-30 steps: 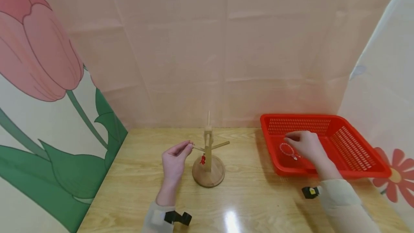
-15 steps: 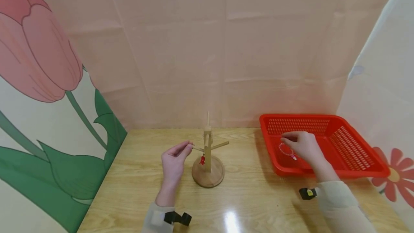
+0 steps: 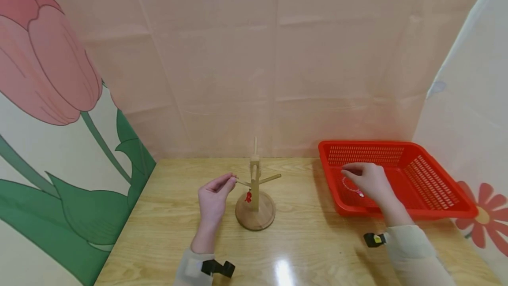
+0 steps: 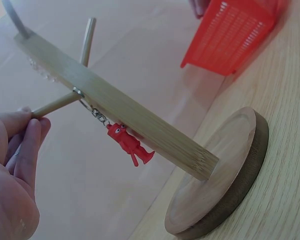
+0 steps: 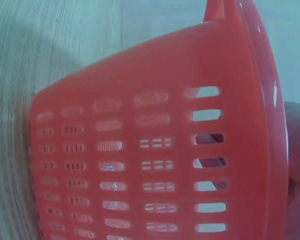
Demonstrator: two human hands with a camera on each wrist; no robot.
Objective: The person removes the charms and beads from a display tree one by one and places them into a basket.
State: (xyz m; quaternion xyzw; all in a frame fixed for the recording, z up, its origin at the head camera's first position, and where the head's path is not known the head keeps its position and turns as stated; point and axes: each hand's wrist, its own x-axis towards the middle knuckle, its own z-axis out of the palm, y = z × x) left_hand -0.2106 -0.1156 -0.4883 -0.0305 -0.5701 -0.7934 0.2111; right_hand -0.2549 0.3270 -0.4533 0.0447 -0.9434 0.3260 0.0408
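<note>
A wooden stand (image 3: 255, 189) with a round base and several pegs stands mid-table. My left hand (image 3: 213, 195) pinches the tip of its left peg (image 4: 57, 104) between thumb and fingers. On this peg hangs a red figure keychain (image 4: 127, 141) by its metal ring, close to the upright. Clear beads (image 4: 40, 70) show behind the upright's upper part. My right hand (image 3: 371, 182) hovers over the red basket (image 3: 430, 184), fingers bent downward, holding nothing visible. Just below its fingertips, a beaded bracelet (image 3: 348, 186) with a pink-and-white charm lies in the basket.
The slotted basket wall (image 5: 130, 150) fills much of the right wrist view, its rim hiding most of that hand. A pinkish sheet (image 3: 222, 78) hangs behind the wooden table (image 3: 313, 242). Flower-printed sheets border both sides.
My right hand has shifted slightly left over the basket, coming above the bracelet, which stays where it lies. The left hand keeps its pinch on the peg; stand and keychain hold still.
</note>
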